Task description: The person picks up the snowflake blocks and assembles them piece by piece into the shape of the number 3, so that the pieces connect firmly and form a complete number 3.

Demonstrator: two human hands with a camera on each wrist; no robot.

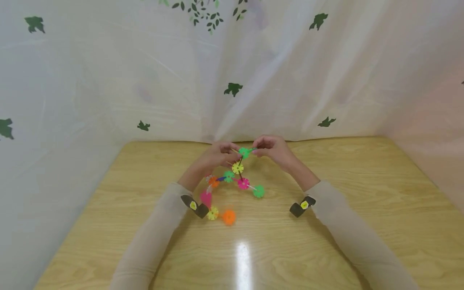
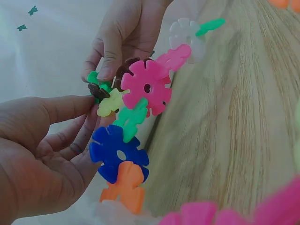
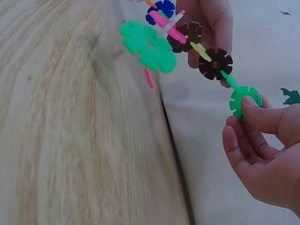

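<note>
Both hands hold up a chain of slotted plastic snowflake discs above the table. My right hand (image 1: 273, 152) pinches a green disc (image 3: 239, 102) at the chain's end between thumb and fingers. Just left of it, my left hand (image 1: 216, 155) grips the chain at a brown disc (image 3: 215, 64), beside another green disc (image 1: 244, 153). From there the chain hangs through a yellow disc (image 1: 237, 168) to a pink disc (image 2: 146, 88), where it branches. One branch ends in a green disc (image 1: 259, 191); the other curves past a blue disc (image 2: 117, 152) under the left wrist.
Lower on the chain hang a yellow disc (image 1: 212, 213) and an orange disc (image 1: 229, 217), near the left sleeve. The wooden table (image 1: 326, 249) meets a pale curtain (image 1: 174, 88) with leaf prints just behind the hands. A dark camera strap sits on each wrist.
</note>
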